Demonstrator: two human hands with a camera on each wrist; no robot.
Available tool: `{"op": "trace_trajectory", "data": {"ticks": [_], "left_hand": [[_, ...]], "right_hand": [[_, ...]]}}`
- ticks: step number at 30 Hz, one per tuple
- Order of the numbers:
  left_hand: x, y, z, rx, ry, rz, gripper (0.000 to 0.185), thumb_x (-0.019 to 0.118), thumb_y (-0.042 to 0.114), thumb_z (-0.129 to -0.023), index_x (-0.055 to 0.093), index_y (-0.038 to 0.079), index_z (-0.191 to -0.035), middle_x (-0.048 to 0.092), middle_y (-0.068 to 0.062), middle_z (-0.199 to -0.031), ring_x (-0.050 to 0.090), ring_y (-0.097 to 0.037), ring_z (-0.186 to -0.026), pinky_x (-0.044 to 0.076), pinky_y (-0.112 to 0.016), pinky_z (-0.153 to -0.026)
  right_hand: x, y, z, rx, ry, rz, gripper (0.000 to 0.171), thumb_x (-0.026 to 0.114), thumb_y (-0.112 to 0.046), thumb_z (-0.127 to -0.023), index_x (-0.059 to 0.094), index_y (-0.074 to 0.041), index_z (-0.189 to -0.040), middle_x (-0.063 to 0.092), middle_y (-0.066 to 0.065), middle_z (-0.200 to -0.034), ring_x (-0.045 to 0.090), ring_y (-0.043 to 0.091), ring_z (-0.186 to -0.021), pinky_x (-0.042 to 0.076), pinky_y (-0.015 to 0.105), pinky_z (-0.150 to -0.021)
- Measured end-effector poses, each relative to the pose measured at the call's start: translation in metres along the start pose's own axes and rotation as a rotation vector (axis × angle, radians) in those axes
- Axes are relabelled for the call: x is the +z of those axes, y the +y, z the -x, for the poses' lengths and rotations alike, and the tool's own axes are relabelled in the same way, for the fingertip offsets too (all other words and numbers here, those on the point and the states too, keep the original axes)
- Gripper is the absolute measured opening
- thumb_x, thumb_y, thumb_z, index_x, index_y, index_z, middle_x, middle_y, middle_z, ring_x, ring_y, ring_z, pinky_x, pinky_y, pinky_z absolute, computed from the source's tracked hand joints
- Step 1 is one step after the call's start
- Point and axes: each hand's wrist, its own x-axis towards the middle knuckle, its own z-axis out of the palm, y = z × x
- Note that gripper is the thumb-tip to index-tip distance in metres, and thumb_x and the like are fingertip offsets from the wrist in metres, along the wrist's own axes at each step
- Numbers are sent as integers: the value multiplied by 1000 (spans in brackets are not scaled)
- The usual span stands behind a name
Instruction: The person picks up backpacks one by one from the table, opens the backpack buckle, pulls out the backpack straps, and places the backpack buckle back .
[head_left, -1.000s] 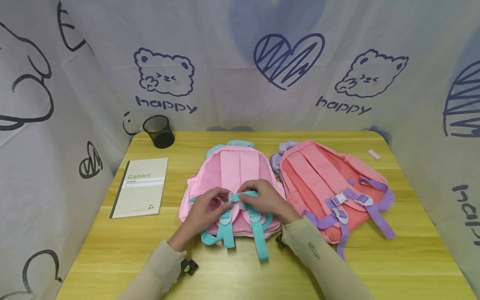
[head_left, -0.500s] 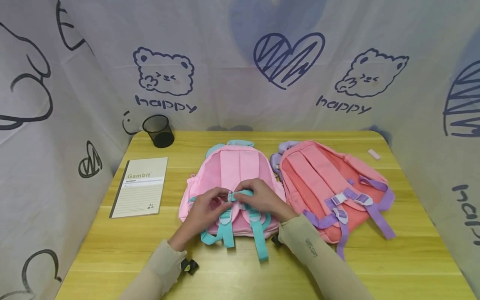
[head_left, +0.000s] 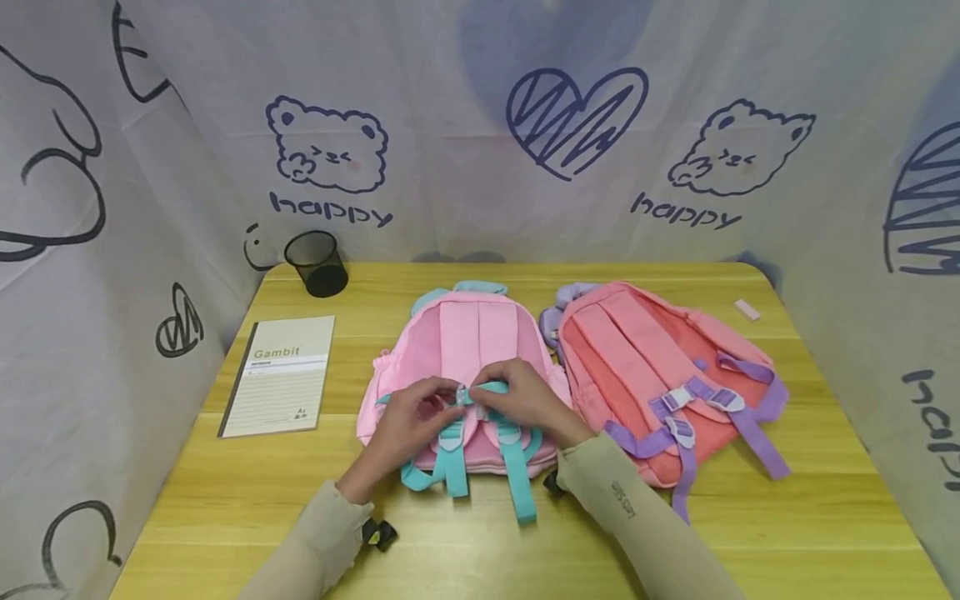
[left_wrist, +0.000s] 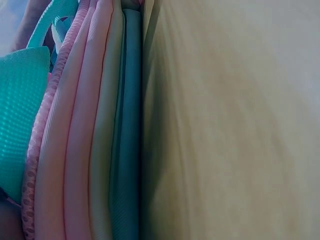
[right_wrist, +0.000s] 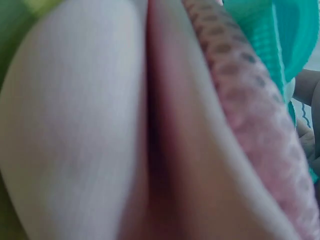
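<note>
A pink backpack lies on the table with its shoulder straps facing up. Above its lower half, the thumb and fingertips of my left hand pinch a small clear buckle. Just to the right, my right hand pinches the teal webbing strap that runs to this buckle. Two more teal strap ends hang over the backpack's near edge. The left wrist view shows the backpack's layered side beside the tabletop; in the right wrist view its mesh back panel is close up and blurred.
A coral backpack with purple straps lies against the pink one's right side. At left are a notebook and a black mesh pen cup. A small pale pink block sits far right. Printed cloth encloses the table.
My right hand has shifted slightly left toward the buckle, and the teal strap between the hands looks shorter. My left hand stays at the buckle.
</note>
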Motion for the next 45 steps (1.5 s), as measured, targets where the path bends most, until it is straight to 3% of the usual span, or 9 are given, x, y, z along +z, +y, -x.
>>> {"op": "trace_trajectory", "data": {"ticks": [8,16,20,25,33,45], "left_hand": [[-1,-1,-1,-24,-5,47,27,78,21,-94,73,17,-120,77,2,-107,69,-12,-92,58,-34,-82],[2,0,0,-34,-7,52,27,78,22,-94,73,17,-120,77,4,-108,67,-8,-90,58,-29,-82],[3,-1,3,-40,-13,58,27,79,22,-94,72,18,-120,76,5,-107,66,-7,-89,57,-27,-81],[3,-2,3,-40,-8,62,27,78,21,-95,72,17,-120,76,4,-105,67,-8,-91,58,-30,-81],[2,1,0,-67,4,68,29,79,18,-93,73,15,-122,76,-1,-106,69,-17,-94,58,-39,-84],[2,-2,1,-57,7,55,27,78,22,-94,74,17,-120,75,3,-103,67,-13,-91,58,-32,-82]], "right_hand": [[2,0,-1,1,-1,-14,13,72,-22,-97,76,-14,-88,65,-4,-69,59,11,-68,49,27,-73],[4,2,0,26,-2,-2,12,73,-23,-97,77,-17,-89,67,-3,-70,60,11,-66,50,28,-72],[4,4,1,29,10,31,7,74,-24,-96,78,-20,-92,73,-7,-86,64,10,-83,52,31,-82],[2,5,4,-51,33,110,7,76,-26,-95,79,-23,-100,76,-10,-100,68,10,-99,54,36,-95],[-3,6,3,-41,56,121,6,73,-21,-97,79,-20,-95,76,-8,-97,66,10,-94,54,35,-90],[1,3,0,-46,27,75,7,72,-19,-98,78,-18,-94,75,-7,-92,65,10,-91,53,35,-89]]}}
